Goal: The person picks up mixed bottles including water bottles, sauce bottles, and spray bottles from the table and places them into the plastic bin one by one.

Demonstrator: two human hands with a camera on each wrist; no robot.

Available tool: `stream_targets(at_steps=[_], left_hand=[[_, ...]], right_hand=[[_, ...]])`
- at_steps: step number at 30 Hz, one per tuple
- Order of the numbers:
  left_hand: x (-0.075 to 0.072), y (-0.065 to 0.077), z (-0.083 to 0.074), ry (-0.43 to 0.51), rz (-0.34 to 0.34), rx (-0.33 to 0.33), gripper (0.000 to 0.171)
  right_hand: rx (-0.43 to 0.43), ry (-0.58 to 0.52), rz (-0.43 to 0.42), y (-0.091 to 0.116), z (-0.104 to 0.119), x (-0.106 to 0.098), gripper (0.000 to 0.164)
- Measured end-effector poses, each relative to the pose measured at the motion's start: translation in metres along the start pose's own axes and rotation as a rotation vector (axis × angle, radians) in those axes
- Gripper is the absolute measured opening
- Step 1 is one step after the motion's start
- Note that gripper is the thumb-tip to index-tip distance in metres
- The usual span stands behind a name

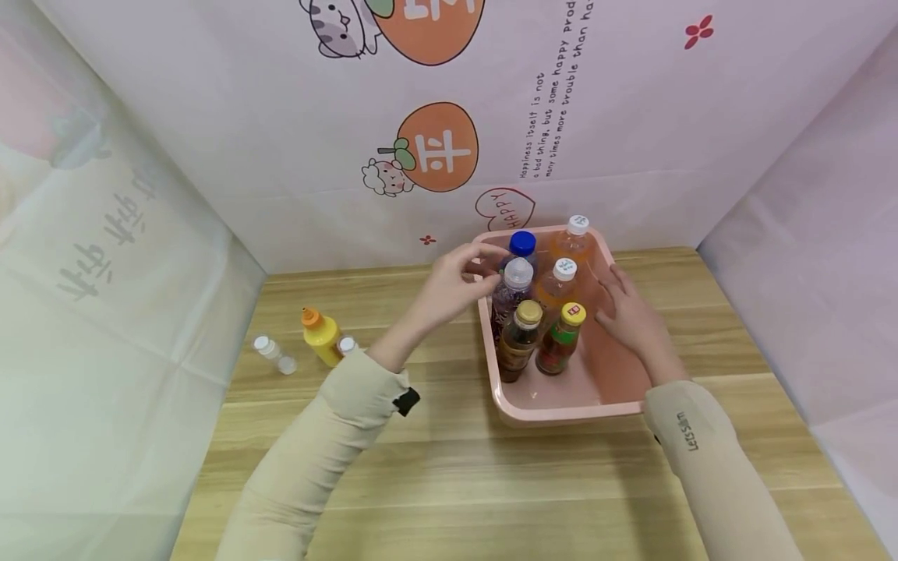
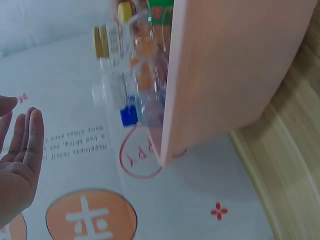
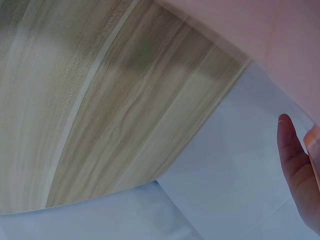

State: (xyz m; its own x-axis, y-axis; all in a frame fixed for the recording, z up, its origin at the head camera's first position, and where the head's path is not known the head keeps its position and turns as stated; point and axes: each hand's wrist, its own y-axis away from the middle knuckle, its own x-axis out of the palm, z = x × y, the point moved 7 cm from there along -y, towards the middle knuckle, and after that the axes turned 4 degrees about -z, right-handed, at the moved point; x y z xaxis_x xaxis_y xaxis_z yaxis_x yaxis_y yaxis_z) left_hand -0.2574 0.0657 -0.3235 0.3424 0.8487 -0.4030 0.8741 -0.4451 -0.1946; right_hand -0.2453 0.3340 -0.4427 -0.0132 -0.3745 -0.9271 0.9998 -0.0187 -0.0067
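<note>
Several bottles stand in a pink plastic basin (image 1: 554, 413) in the head view. My left hand (image 1: 452, 284) is over its left rim, fingertips near the clear-capped bottle (image 1: 517, 276); in the left wrist view its fingers (image 2: 30, 137) are extended, with nothing between them. Around that bottle are a blue-capped bottle (image 1: 522, 243), a gold-capped dark bottle (image 1: 519, 343), a yellow-capped bottle with a green label (image 1: 561, 340) and two white-capped orange bottles. My right hand (image 1: 634, 323) is at the right rim, thumb inside; in the right wrist view one straight finger (image 3: 295, 170) shows beside the pink wall.
Left of the basin, a yellow squeeze bottle (image 1: 323, 339) with an orange tip stands on the wooden table (image 1: 449, 483). A small clear white-capped bottle (image 1: 275, 354) and another white cap (image 1: 347, 344) are beside it. Printed cloth walls (image 1: 281, 156) enclose the table.
</note>
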Motion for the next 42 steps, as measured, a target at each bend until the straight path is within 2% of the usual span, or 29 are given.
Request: stream_targets(at_steps=[7, 17, 27, 34, 42], left_hand=[[-0.048, 0.008, 0.018, -0.022, -0.058, -0.061, 0.034], [-0.115, 0.029, 0.047, -0.091, -0.163, -0.171, 0.037], [-0.169, 0.059, 0.079, -0.160, -0.304, -0.233, 0.041], [-0.194, 0.081, 0.106, -0.137, -0.400, -0.300, 0.045], [-0.204, 0.098, 0.129, -0.115, -0.426, -0.378, 0.050]], right_hand=[[-0.005, -0.001, 0.001, 0.001, 0.001, -0.001, 0.064], [-0.002, -0.004, -0.014, 0.001, 0.001, -0.002, 0.063], [-0.008, -0.001, -0.013, 0.002, 0.002, -0.003, 0.063], [0.001, 0.005, 0.001, 0.002, 0.003, -0.002, 0.063], [0.005, 0.016, 0.004, 0.001, 0.003, -0.002, 0.063]])
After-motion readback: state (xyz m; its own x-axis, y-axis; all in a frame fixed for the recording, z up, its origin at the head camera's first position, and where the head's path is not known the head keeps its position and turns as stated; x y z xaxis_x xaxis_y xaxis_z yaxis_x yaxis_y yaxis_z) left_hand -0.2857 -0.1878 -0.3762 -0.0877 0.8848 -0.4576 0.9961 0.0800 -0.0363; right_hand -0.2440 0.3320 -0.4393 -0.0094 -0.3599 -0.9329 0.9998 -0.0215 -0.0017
